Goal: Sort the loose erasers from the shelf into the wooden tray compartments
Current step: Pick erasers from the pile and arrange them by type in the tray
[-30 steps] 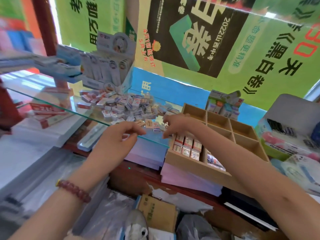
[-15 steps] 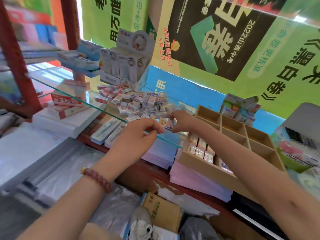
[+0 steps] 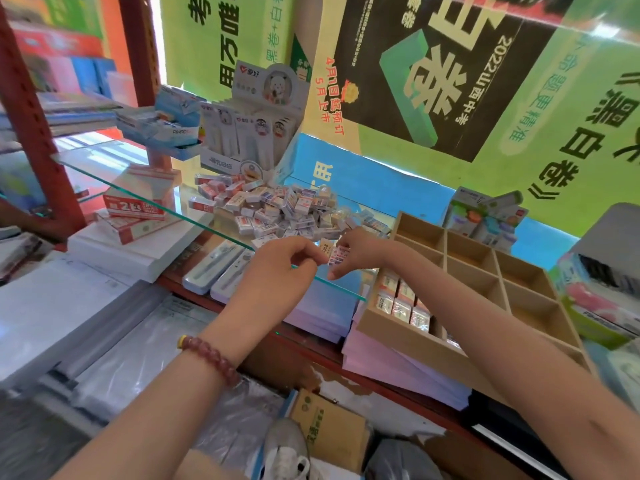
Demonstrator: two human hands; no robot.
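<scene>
A heap of small wrapped erasers [image 3: 273, 209] lies on the glass shelf [image 3: 114, 174]. My right hand [image 3: 356, 251] pinches a few erasers [image 3: 341, 256] at the shelf's front edge. My left hand [image 3: 277, 268] is right beside it, its curled fingers pinching one eraser [image 3: 325, 244]. The wooden tray [image 3: 408, 336] with its grid of compartments sits to the right on a pink paper stack. Its near-left compartment holds several erasers [image 3: 401, 303] standing in rows; the far compartments look bare.
A pen display box [image 3: 256, 133] stands behind the heap. Red and white boxes [image 3: 135, 202] lie at the left under the glass. White pen cases [image 3: 221, 268] lie below the shelf edge. Packaged goods [image 3: 485, 216] stand behind the tray, cartons on the floor below.
Both hands have stayed together at the shelf's front edge, working the erasers between their fingers. The camera view has shifted, so the shelf and tray sit further right in the frame.
</scene>
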